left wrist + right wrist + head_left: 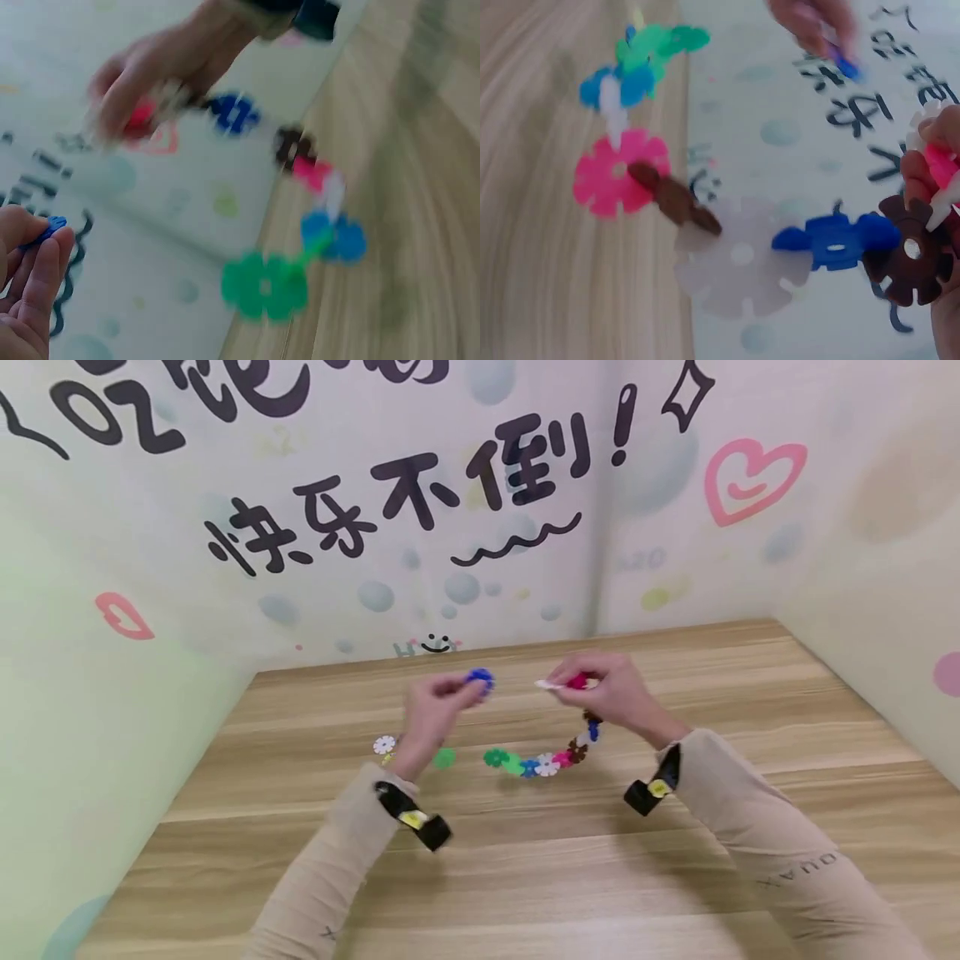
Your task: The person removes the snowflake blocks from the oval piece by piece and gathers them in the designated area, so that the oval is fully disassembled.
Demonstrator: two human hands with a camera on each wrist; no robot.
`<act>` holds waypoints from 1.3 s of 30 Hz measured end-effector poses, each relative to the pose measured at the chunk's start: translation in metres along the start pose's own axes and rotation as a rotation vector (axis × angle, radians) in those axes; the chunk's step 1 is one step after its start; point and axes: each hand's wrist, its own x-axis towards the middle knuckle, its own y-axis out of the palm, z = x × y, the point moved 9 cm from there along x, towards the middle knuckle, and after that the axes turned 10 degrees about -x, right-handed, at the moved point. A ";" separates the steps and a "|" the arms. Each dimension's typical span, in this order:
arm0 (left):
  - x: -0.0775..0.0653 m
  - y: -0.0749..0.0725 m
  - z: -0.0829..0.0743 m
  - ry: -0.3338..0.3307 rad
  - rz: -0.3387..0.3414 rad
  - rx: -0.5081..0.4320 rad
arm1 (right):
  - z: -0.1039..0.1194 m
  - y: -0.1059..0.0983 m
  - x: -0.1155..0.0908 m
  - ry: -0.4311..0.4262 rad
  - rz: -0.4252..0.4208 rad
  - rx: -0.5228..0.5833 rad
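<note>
My left hand (431, 714) pinches a blue notched plastic disc (481, 680) between thumb and fingers, raised above the table. To its right, my right hand (613, 692) grips one end of a curved chain of interlocking flower-shaped discs. A white disc (547, 685) at that end sticks out from the fingertips toward the blue one, with a gap between them. A pink disc (577, 681) lies in the right fingers. The chain hangs down and curves left through a brown disc (911, 249), a blue disc (835, 241) and a pale disc (742, 256), ending in a green disc (496, 757).
On the wooden table (480, 860), a loose white disc (384, 744) and a light green disc (445, 757) lie about the left wrist. A printed wall (420, 585) stands along the back, with side panels left and right.
</note>
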 end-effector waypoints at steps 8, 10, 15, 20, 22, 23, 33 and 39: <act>0.028 -0.094 0.049 0.151 0.032 0.118 | -0.005 -0.025 -0.003 0.051 -0.006 0.102; 0.041 -0.125 0.071 0.181 0.027 0.131 | -0.007 -0.027 -0.006 0.058 -0.009 0.117; 0.035 -0.159 0.071 0.084 -0.063 0.244 | -0.012 -0.030 -0.014 0.108 -0.003 0.104; 0.012 -0.147 0.051 -0.079 -0.112 0.399 | -0.014 -0.029 -0.018 0.134 0.020 0.109; 0.011 -0.148 0.054 -0.123 -0.139 0.432 | -0.014 -0.029 -0.018 0.133 0.023 0.108; 0.012 -0.150 0.057 -0.134 -0.153 0.445 | -0.014 -0.029 -0.019 0.133 0.024 0.105; 0.026 -0.160 0.082 -0.134 -0.165 0.532 | -0.010 -0.033 -0.019 0.140 0.018 0.084; 0.029 -0.163 0.089 -0.120 -0.164 0.613 | -0.007 -0.031 -0.018 0.108 0.019 0.088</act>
